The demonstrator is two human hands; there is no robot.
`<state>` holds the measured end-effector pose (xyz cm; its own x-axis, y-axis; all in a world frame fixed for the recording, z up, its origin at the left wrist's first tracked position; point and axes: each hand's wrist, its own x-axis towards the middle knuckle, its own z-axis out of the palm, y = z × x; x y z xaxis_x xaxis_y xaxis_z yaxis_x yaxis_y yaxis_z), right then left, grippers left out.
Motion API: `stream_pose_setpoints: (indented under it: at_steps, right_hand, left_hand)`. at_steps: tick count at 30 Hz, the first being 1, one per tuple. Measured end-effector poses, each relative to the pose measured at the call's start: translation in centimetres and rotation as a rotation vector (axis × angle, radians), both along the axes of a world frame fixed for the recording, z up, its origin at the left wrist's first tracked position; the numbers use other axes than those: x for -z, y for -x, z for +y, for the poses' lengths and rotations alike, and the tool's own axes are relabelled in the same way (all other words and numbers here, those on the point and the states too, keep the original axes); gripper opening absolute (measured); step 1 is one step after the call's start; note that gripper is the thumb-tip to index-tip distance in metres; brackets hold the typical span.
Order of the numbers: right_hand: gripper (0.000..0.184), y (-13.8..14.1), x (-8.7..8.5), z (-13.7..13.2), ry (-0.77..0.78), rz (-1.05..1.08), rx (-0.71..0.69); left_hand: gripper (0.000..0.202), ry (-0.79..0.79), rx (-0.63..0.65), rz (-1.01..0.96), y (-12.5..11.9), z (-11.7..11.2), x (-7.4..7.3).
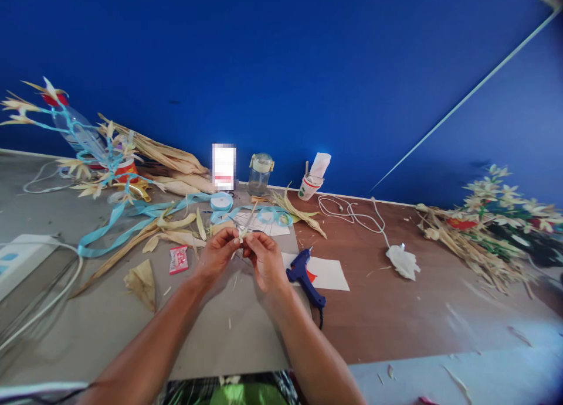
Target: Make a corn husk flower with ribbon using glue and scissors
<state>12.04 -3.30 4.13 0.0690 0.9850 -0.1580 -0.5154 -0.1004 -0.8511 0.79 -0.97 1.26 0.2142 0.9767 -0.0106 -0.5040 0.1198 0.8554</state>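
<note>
My left hand (223,250) and my right hand (264,257) meet at the centre of the table, their fingertips pinched on a small pale strip of corn husk (242,234). Fingers partly cover the strip, so its full shape is hidden. Just beyond the hands lie what look like scissors (250,216), partly hidden. A blue hot glue gun (305,278) rests to the right of my right hand, on a sheet of white paper (335,274). Left of my left hand are a small pink-and-white packet (178,259) and a dry husk piece (141,281).
Light blue ribbon (103,235) and a ribbon roll (221,201) lie among husks at the left. A branch with husk flowers (105,153) stands far left. Behind are a clear jar (259,176) and a paper cup (310,186). White flowers (497,197) lie far right.
</note>
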Motion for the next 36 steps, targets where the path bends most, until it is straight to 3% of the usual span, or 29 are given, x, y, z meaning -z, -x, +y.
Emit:
stream_pose_setpoints:
  at_steps: [10,18,25,32,36]
  right_hand:
    - [0.012,0.0,0.1,0.0,-0.018,-0.064,0.075]
    - [0.010,-0.7,0.4,0.2,-0.126,-0.360,0.162]
    - [0.010,-0.7,0.8,0.1,-0.179,-0.550,0.141]
    - [0.010,-0.6,0.8,0.0,-0.172,-0.545,0.156]
    - [0.010,-0.3,1.1,0.1,-0.152,-0.432,0.153]
  left_hand:
    - [0.032,-0.110,-0.105,0.235,0.1,0.2,-0.3]
    - [0.016,-0.360,-0.092,0.582,0.9,-0.1,-0.1]
    - [0.011,-0.384,-0.108,0.608,0.8,0.1,0.5]
    - [0.010,-0.296,-0.141,0.544,0.2,-0.1,0.2]
    - [0.015,-0.248,-0.152,0.489,-0.1,-0.2,0.1]
